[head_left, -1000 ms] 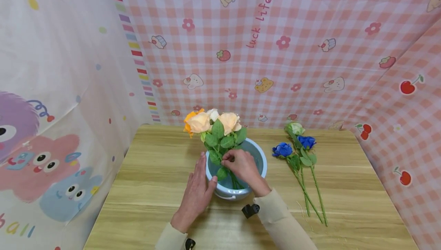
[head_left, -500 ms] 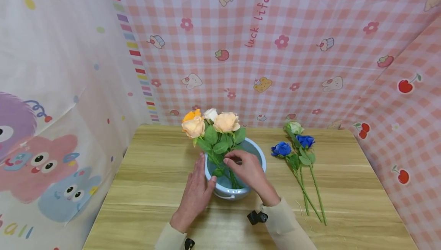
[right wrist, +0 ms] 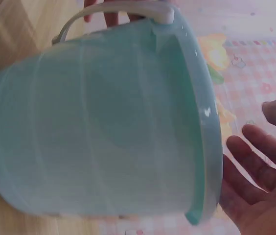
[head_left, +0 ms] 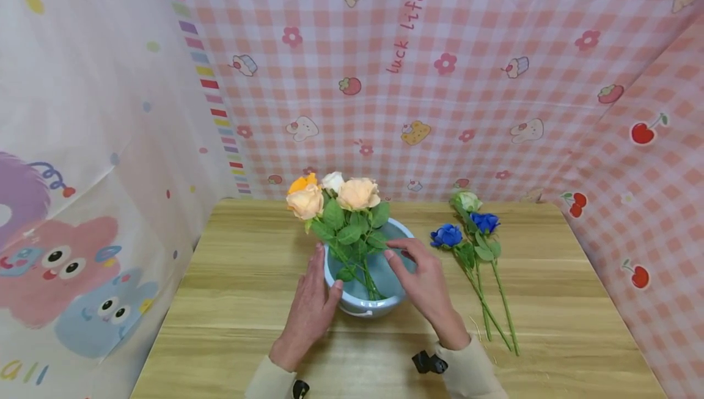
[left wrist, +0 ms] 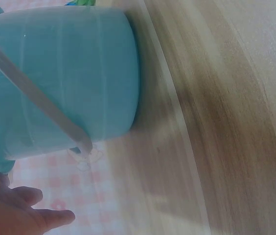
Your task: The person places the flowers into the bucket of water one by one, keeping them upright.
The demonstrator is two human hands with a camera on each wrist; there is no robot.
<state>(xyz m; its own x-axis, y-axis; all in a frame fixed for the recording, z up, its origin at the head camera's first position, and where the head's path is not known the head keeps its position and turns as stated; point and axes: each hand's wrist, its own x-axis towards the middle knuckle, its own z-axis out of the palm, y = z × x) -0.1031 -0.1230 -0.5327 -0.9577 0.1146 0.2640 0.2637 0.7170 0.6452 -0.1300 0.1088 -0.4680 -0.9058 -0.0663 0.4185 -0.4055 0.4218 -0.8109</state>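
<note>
Left hand (head_left: pixel 309 313) braced, fingers extended, against the rim, a person steadies a blue bucket (head_left: pixel 381 305) of peach, orange and white roses (head_left: pixel 357 194) midway between the tabletop's (head_left: pixel 236 258) side edges. The right hand (head_left: pixel 428 283), grasping nothing, hovers above.

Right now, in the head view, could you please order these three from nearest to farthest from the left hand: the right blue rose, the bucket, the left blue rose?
1. Bucket: nearest, with the left hand at its left side.
2. Left blue rose: on the table, right of the bucket.
3. Right blue rose: farthest, right of the other blue rose.
</note>
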